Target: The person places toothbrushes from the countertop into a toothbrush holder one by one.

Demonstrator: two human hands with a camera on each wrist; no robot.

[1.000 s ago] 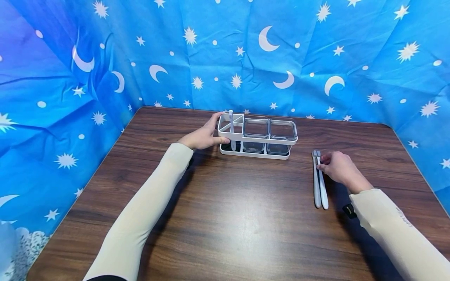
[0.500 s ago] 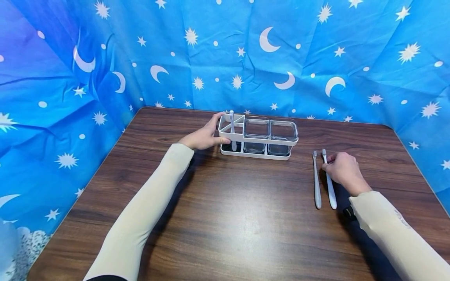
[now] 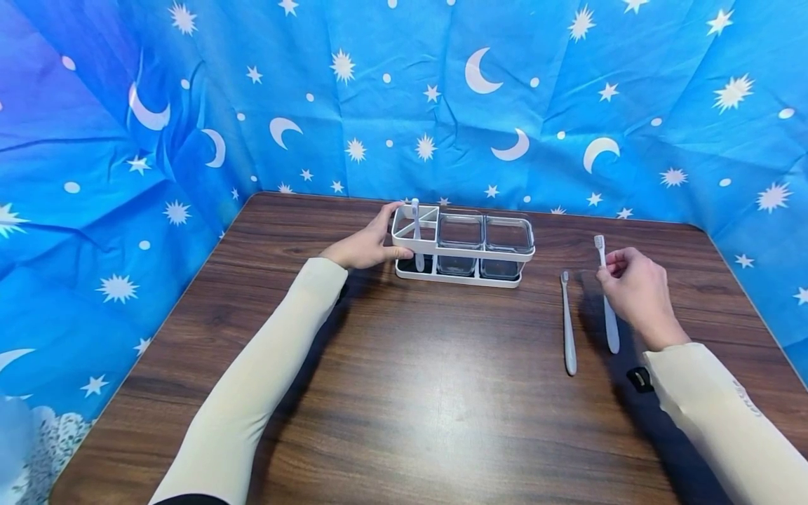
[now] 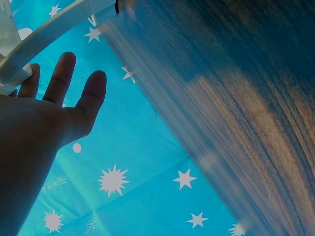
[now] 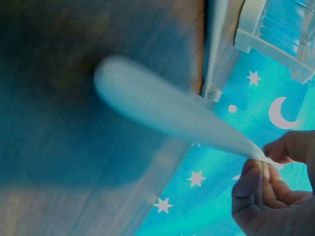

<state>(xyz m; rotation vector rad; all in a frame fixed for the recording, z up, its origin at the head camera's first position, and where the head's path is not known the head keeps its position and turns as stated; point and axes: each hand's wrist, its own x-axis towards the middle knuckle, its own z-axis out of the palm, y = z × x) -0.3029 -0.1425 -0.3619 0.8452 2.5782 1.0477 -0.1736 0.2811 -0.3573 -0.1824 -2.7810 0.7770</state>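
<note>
Between the thumb and fingers of the right hand [image 3: 634, 284], clamped on its neck just below the bristles, the held brush [image 3: 610, 326] points its head beyond the fingertips and its handle back beneath them, seemingly clear of the table [image 3: 353, 421]. Just left of those fingers lies the loose brush [image 3: 569, 337], untouched. Farther left, well apart from them, stands the rack [image 3: 457, 250]; the left hand [image 3: 365, 245] grips its end, thumb on the front rail, fingers round toward the back. Beside that thumb the upright brush [image 3: 416, 228] stands in the left compartment, with clear cups [image 3: 456, 266] to its right. Beyond both hands hangs cloth [image 3: 404, 105]. As I judge it, the step in hand is picking up a brush while steadying the rack; the next move calls for a firm pinch, head up, and a leftward path over the loose brush.
</note>
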